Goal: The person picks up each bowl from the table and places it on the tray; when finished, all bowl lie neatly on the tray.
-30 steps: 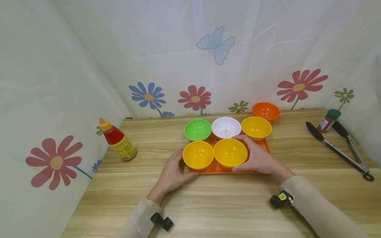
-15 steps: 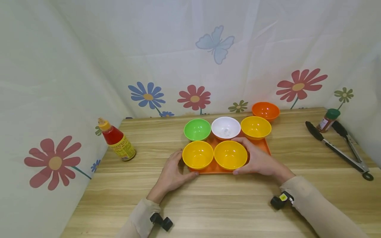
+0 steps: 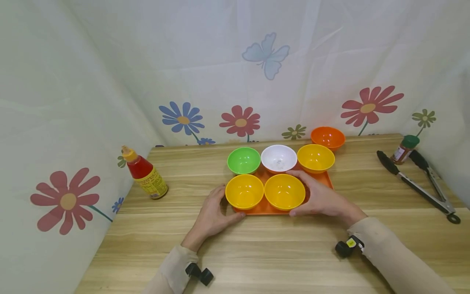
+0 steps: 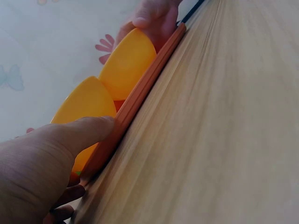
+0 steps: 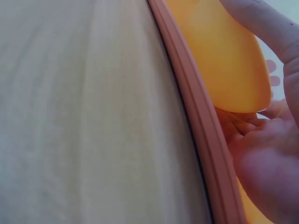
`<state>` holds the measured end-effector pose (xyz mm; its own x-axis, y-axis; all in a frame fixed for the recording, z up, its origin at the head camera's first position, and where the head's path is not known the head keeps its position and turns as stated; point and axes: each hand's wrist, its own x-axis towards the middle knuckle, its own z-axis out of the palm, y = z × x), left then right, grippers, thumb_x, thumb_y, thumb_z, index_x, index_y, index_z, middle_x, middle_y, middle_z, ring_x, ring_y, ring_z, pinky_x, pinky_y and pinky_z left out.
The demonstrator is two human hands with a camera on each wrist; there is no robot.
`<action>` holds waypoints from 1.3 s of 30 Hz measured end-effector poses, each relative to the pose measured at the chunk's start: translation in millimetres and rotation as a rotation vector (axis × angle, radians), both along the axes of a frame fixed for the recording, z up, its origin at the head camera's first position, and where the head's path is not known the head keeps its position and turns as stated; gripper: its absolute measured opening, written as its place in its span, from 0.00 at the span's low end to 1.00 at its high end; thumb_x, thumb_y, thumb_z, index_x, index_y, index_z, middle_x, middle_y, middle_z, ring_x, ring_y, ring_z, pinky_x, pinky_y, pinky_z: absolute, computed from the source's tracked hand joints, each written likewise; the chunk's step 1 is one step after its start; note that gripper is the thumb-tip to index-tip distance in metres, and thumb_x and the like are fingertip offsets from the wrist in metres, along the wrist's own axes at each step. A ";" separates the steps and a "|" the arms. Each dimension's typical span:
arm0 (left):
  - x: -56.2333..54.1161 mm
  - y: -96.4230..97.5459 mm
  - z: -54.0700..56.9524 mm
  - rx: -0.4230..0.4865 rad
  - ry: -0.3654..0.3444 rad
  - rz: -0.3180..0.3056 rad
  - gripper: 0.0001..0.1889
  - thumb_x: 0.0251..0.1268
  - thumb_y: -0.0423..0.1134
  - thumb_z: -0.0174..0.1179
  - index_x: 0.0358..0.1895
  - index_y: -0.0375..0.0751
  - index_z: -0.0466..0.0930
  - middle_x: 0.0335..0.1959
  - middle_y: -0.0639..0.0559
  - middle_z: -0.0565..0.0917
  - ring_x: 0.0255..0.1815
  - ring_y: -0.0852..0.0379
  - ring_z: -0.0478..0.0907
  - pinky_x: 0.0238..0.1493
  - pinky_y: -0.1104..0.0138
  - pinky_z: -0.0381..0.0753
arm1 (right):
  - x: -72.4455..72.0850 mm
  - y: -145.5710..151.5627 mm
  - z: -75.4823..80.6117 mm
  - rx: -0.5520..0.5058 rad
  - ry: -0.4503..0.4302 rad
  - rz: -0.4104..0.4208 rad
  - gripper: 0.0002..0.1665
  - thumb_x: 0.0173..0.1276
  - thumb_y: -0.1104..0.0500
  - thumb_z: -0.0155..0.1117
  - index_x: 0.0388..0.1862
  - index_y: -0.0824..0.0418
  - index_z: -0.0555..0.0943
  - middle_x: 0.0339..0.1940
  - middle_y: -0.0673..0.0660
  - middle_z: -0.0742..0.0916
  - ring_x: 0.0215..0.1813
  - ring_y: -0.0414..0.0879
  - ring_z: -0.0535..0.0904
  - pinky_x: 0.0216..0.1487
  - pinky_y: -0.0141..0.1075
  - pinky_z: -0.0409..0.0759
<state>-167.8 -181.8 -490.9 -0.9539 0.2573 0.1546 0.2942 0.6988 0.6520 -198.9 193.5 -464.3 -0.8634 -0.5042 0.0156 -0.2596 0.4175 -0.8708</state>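
Note:
An orange tray [image 3: 257, 211] holds two rows of small bowls. In the front row are a left yellow bowl [image 3: 244, 192] and a right yellow bowl [image 3: 284, 192], side by side. Behind them stand a green bowl [image 3: 244, 161], a white bowl [image 3: 279, 158] and another yellow bowl [image 3: 316, 158]. My left hand [image 3: 213, 214] holds the tray's front left corner, its thumb [image 4: 96, 130] on the rim beside the left yellow bowl. My right hand [image 3: 319, 196] is curved around the right yellow bowl, thumb in front and fingers behind, partly hidden.
An orange bowl [image 3: 328, 137] stands behind the tray at the back right. A red sauce bottle [image 3: 147, 173] is on the left of the table [image 3: 279, 253]. Tongs [image 3: 422, 190] lie at the right, by a green-capped spice jar [image 3: 405, 149]. A flowered curtain [image 3: 205, 61] borders the table.
The right yellow bowl has come slightly down and toward me, level with the left yellow bowl. My right hand has shifted slightly right. My left hand has stayed in place.

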 end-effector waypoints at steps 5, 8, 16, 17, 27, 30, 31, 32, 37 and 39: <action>0.2 -0.2 -1.6 0.006 -0.003 0.002 0.53 0.57 0.61 0.84 0.84 0.45 0.71 0.84 0.46 0.72 0.86 0.41 0.67 0.87 0.39 0.64 | -1.4 4.4 6.5 -0.037 0.005 0.009 0.62 0.57 0.46 0.92 0.86 0.49 0.66 0.83 0.54 0.76 0.83 0.58 0.71 0.85 0.68 0.65; 0.6 -0.3 -2.1 0.005 -0.005 0.002 0.53 0.57 0.61 0.84 0.84 0.45 0.71 0.84 0.45 0.73 0.85 0.41 0.67 0.86 0.39 0.64 | -3.2 8.8 11.2 -0.051 0.020 0.015 0.59 0.62 0.49 0.89 0.87 0.55 0.66 0.84 0.56 0.76 0.84 0.60 0.72 0.84 0.65 0.67; 0.5 0.5 -0.8 0.004 -0.012 0.003 0.54 0.57 0.61 0.84 0.84 0.44 0.71 0.84 0.45 0.73 0.85 0.41 0.67 0.87 0.39 0.64 | -7.6 26.4 31.9 -0.103 0.087 0.000 0.46 0.74 0.57 0.80 0.85 0.61 0.67 0.76 0.62 0.83 0.75 0.61 0.80 0.76 0.35 0.80; 0.4 0.5 -0.7 0.004 -0.013 0.003 0.54 0.57 0.61 0.84 0.84 0.44 0.70 0.84 0.45 0.72 0.86 0.41 0.66 0.87 0.39 0.64 | -8.0 29.6 35.3 -0.124 0.104 -0.005 0.45 0.75 0.59 0.79 0.85 0.61 0.67 0.75 0.64 0.82 0.75 0.62 0.80 0.76 0.33 0.80; -0.3 -0.3 -0.6 0.013 -0.011 0.005 0.54 0.56 0.61 0.84 0.85 0.45 0.70 0.84 0.46 0.73 0.85 0.41 0.67 0.86 0.39 0.64 | -9.2 65.5 64.1 -0.267 0.306 -0.194 0.47 0.74 0.73 0.73 0.87 0.57 0.67 0.77 0.52 0.80 0.74 0.43 0.79 0.71 0.23 0.78; 0.4 -0.7 0.0 0.016 -0.014 0.010 0.54 0.56 0.61 0.85 0.85 0.45 0.70 0.84 0.46 0.72 0.85 0.41 0.67 0.86 0.39 0.64 | -7.0 72.9 69.5 -0.247 0.295 -0.259 0.48 0.78 0.69 0.72 0.90 0.51 0.64 0.81 0.56 0.77 0.74 0.41 0.78 0.69 0.20 0.78; 0.4 -0.8 0.1 0.019 -0.013 0.009 0.54 0.56 0.61 0.85 0.85 0.45 0.70 0.84 0.46 0.72 0.85 0.41 0.67 0.86 0.38 0.64 | -6.5 75.0 71.0 -0.236 0.289 -0.282 0.48 0.79 0.67 0.72 0.91 0.49 0.63 0.82 0.57 0.76 0.74 0.41 0.77 0.68 0.19 0.78; 0.5 -0.7 0.2 0.018 -0.014 0.008 0.54 0.56 0.61 0.85 0.85 0.45 0.70 0.84 0.46 0.72 0.86 0.41 0.67 0.86 0.38 0.64 | -6.4 77.4 72.2 -0.225 0.286 -0.305 0.48 0.80 0.66 0.72 0.91 0.47 0.62 0.84 0.59 0.74 0.75 0.41 0.77 0.68 0.19 0.77; -0.4 0.3 -0.1 0.012 -0.009 0.000 0.54 0.57 0.61 0.84 0.85 0.46 0.70 0.84 0.46 0.72 0.85 0.41 0.67 0.86 0.38 0.64 | -11.4 90.2 76.5 -0.191 0.296 -0.384 0.50 0.80 0.65 0.72 0.92 0.46 0.59 0.88 0.60 0.71 0.82 0.48 0.72 0.70 0.19 0.76; -0.9 1.1 0.0 0.009 -0.011 0.002 0.54 0.57 0.61 0.84 0.85 0.46 0.70 0.84 0.46 0.72 0.85 0.41 0.67 0.86 0.38 0.64 | -14.9 96.6 77.4 -0.192 0.310 -0.397 0.51 0.80 0.66 0.72 0.93 0.48 0.58 0.89 0.58 0.70 0.85 0.51 0.70 0.71 0.19 0.75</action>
<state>-168.8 -180.7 -490.9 -0.9561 0.2539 0.1462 0.2853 0.6935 0.6615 -213.7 290.1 -386.9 -0.9275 -0.1031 0.3593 -0.3707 0.3769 -0.8488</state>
